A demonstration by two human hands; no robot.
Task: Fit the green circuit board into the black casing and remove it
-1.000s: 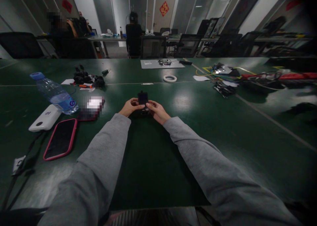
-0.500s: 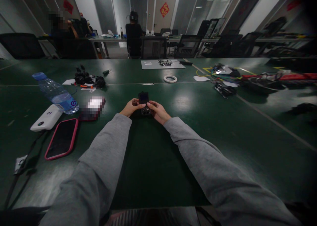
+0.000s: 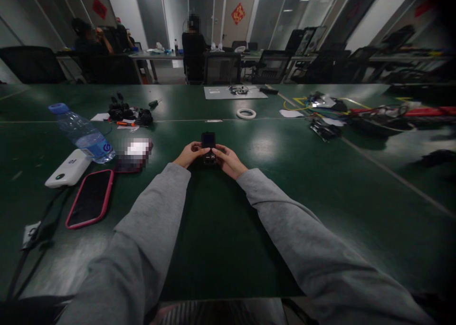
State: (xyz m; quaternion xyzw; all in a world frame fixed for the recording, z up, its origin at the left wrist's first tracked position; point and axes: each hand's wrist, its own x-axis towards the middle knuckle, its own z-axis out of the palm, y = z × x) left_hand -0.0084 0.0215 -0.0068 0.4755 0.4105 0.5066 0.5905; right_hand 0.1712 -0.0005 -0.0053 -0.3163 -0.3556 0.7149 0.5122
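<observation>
A small black device with a dark screen (image 3: 209, 139) is held upright between my two hands, over the green table (image 3: 228, 230). My left hand (image 3: 190, 155) grips its left side, the thumb lying across the front below the screen. From the right, my right hand (image 3: 230, 160) closes on the other side with its thumb on the front too. Small light markings show on the lower face, under the thumbs. The fingers behind the device are hidden, and its exact kind is too small to make out.
At left lie a water bottle (image 3: 83, 137), a white power bank (image 3: 69, 168) with a cable, and a red-edged phone (image 3: 90, 199). A white tape ring (image 3: 246, 113), a grey board (image 3: 213, 93) and tangled wires (image 3: 326, 101) lie farther back. People sit beyond the table.
The whole view has shifted very slightly. My hands keep the same hold on the black device, and the power bank's small round spot now shows green.
</observation>
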